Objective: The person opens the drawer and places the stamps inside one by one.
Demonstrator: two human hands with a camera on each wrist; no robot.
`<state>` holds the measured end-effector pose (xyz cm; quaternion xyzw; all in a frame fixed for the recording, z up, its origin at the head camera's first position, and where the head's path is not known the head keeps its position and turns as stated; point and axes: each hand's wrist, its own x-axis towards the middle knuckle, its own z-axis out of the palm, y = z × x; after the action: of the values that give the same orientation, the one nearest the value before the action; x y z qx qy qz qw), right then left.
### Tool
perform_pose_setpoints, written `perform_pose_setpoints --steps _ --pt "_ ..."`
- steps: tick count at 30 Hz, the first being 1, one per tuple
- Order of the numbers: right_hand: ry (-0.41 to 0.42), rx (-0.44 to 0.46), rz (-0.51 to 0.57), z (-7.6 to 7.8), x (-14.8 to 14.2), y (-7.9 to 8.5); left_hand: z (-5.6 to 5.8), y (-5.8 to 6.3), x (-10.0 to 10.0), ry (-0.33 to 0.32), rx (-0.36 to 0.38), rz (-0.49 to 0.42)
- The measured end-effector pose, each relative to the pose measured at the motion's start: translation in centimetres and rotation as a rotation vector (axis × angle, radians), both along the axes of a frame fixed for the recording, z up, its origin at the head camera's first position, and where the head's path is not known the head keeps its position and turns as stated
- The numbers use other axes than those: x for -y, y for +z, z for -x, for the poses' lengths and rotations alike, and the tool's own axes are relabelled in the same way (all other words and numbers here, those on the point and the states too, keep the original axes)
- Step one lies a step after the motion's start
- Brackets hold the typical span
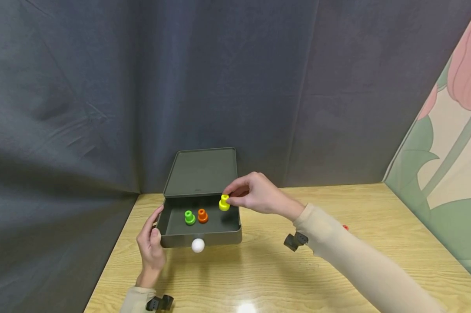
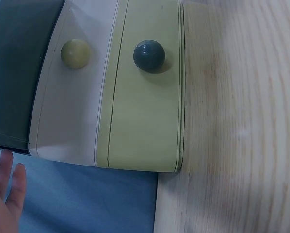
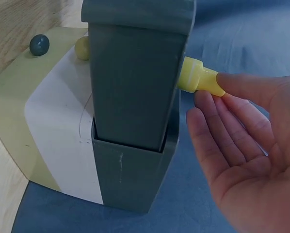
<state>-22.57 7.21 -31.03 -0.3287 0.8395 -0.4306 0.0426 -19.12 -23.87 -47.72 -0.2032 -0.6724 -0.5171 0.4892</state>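
Note:
My right hand [image 1: 259, 193] pinches a yellow stepped peg [image 1: 224, 203] between thumb and fingertips, over the right part of a pulled-out dark green drawer [image 1: 221, 238]. In the right wrist view the same yellow peg [image 3: 191, 75] is partly hidden behind the drawer's side. A green stepped peg [image 1: 190, 218] and an orange one [image 1: 203, 216] stand on the drawer floor. Along the drawer's left side lies my left hand [image 1: 151, 245], its fingers extended against the wall and its thumb near the front corner. A white knob [image 1: 198, 245] sits on the drawer front.
The cabinet's dark top [image 1: 204, 171] lies behind the drawer. Below are a white drawer [image 2: 72, 111] with a yellow knob and a yellow-green drawer [image 2: 145, 116] with a dark knob. A small red thing [image 1: 345, 227] lies on the wooden table [image 1: 259, 269], partly behind my right sleeve.

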Motion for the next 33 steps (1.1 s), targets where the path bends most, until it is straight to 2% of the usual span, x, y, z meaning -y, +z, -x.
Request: perform_pose_setpoints --steps 10,22,33 --pt "0.011 0.006 -0.107 0.7 1.9 -1.0 0.2 0.0 0.1 -0.007 0.0 0.01" --pt "0.062 -0.115 -0.241 1.2 3.3 -1.6 0.1 0.0 0.2 -0.003 -0.006 0.002" --pt "0.076 -0.235 -0.272 0.7 3.6 -2.3 0.0 -0.1 0.1 -0.008 -0.014 -0.003"
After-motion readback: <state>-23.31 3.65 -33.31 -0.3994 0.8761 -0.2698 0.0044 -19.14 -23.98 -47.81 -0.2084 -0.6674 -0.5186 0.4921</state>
